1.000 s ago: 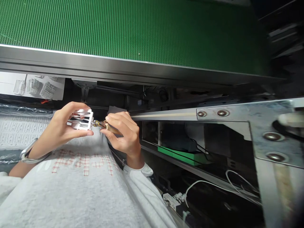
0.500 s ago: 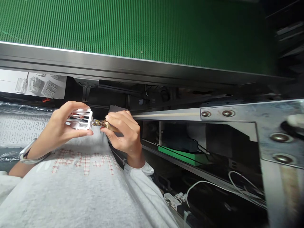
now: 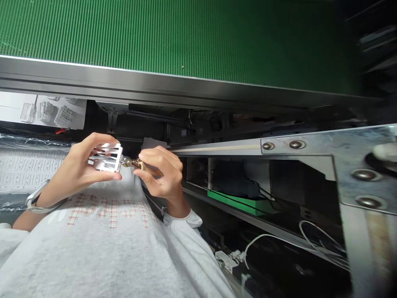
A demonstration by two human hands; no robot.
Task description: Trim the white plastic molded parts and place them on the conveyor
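My left hand (image 3: pixel 82 167) grips a small white slotted plastic part (image 3: pixel 106 157) between thumb and fingers, held over my grey sweatshirt (image 3: pixel 105 244). A metal bangle (image 3: pixel 37 203) circles that wrist. My right hand (image 3: pixel 161 174) pinches a thin hand tool with a wooden handle and brass collar (image 3: pixel 136 164). The tool's tip touches the right edge of the white part. Both hands sit close together, just below the conveyor's edge.
A green conveyor belt (image 3: pixel 186 37) with a steel rail (image 3: pixel 173 87) runs across the top. A sheet picturing white parts (image 3: pixel 46 112) hangs at left above a plastic-covered bag of parts (image 3: pixel 27 165). A bolted metal bracket (image 3: pixel 341 165) and white cables (image 3: pixel 273 244) lie at right.
The hands stay nearly still; the white part and tool tip shift only slightly. The view drifts a little.
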